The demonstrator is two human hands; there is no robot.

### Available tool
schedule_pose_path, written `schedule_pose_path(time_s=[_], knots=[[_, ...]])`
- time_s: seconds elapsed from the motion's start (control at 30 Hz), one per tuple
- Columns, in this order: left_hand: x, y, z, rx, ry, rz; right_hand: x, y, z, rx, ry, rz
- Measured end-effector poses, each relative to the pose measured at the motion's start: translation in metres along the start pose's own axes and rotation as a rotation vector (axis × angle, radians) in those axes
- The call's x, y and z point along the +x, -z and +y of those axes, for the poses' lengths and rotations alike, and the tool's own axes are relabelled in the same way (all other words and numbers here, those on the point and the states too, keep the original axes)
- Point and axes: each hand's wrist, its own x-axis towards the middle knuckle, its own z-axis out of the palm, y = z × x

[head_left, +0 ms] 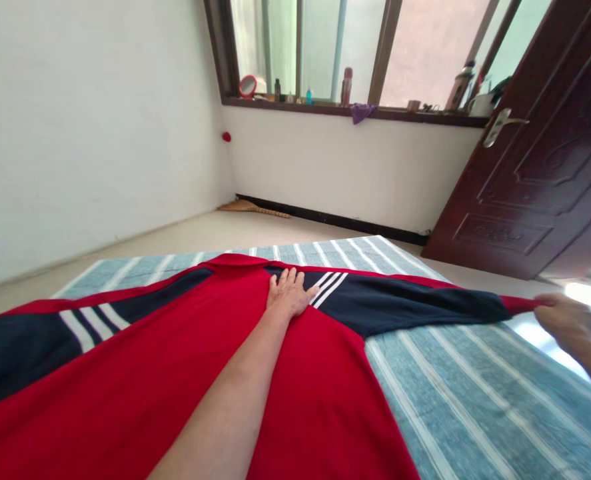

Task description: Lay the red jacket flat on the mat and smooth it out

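A red jacket (185, 373) with navy sleeves and white stripes lies spread over a blue-and-white striped cloth (425, 387). Flat on the jacket, near its collar and the right-hand shoulder stripes, rests my left hand (289, 293) with its fingers spread. At the far right my right hand (568, 317) grips the red cuff of the right-hand sleeve (415, 303), which stretches out straight past the cloth's edge. The other sleeve (30, 347) runs off the left side of the view.
A brown door (535, 153) stands at the right. Beyond the cloth, a broom (255, 208) lies on the floor by the wall. Along the windowsill (295, 107) are a round red mirror (248, 87), several bottles, a purple cloth (362, 113) and a thermos (460, 87).
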Motion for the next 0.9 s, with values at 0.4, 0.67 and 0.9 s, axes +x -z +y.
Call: schedule_pose_path(time_s=[0.4,0.67,0.9], knots=[[-0.003,0.005,0.002,0.024,0.014,-0.018,-0.062,-0.077,-0.112,-0.473,0.627,-0.360],[-0.002,0.003,0.003,0.026,0.019,-0.011,-0.028,-0.104,-0.127,-0.668,0.558,-0.525],[-0.003,0.004,0.004,0.018,0.013,-0.009,-0.031,-0.088,-0.151,-0.721,0.544,-0.351]])
